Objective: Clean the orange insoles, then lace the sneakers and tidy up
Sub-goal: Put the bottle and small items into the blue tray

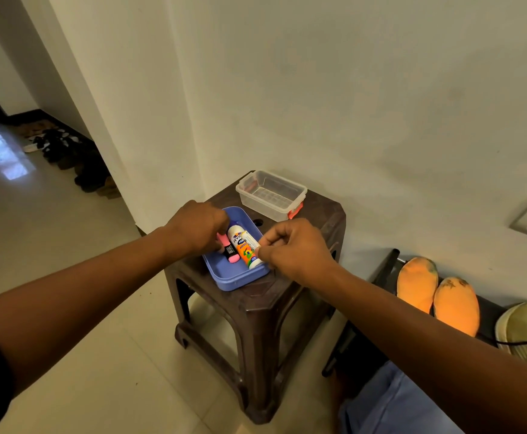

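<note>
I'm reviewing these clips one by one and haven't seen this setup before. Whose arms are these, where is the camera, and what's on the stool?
There is no machine here: a person wears a wide-angle camera on the head, so the single picture looks forward and down along their own bare arms. A brown stool carries a blue tray and, behind it, a clear box. In the tray lie a white and orange bottle and a pink marker. The left hand curls its fingers at the marker; whether it has a grip yet is hidden. The right hand pinches at the bottle's near end. Two orange insoles lie on a dark surface at right.
</note>
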